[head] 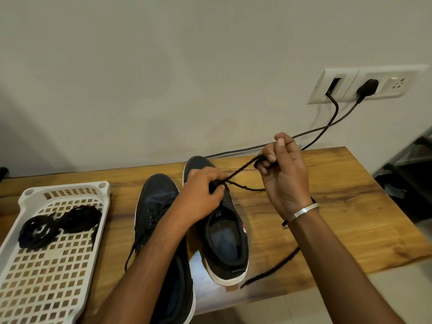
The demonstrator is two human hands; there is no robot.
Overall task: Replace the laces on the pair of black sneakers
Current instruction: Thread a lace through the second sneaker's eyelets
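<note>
Two black sneakers with white soles stand side by side on the wooden table. The left sneaker [156, 199] keeps its lace. My left hand [202, 194] rests on the front of the right sneaker [225, 244] and pinches a black lace [243, 168] at the eyelets. My right hand [281, 169] is raised to the right and grips the same lace, pulled taut between both hands. The lace's loose end [271, 268] trails over the table's front edge. Two coiled black laces [58, 224] lie in a white tray.
The white perforated tray [46, 272] sits at the left of the table [339, 206]. Black cables [327, 128] run from a wall socket [364, 85] down behind the table's back edge. A silver bangle circles my right wrist.
</note>
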